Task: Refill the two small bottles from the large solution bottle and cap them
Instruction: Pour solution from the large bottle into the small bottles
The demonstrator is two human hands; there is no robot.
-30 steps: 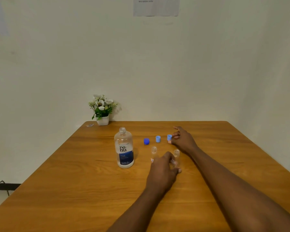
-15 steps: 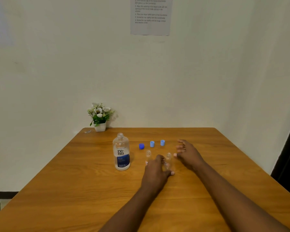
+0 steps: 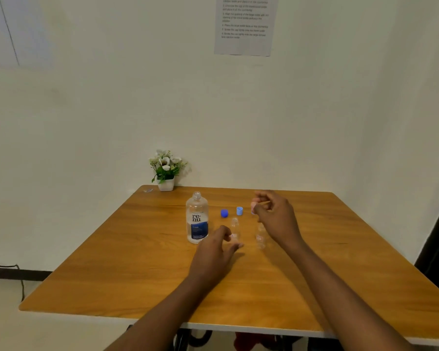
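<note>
Large solution bottle: upright, uncapped, left. Two small clear bottles: upright, open. Three blue caps: loose behind.

Wooden table against cream walls, corner nook.

I have one view only, from the camera on the person's head: it faces forward and slightly down across the wooden table toward the far wall, wide-angled. Forearms enter from the bottom edge; the table's far corner and a posted sheet lie well back.
</note>
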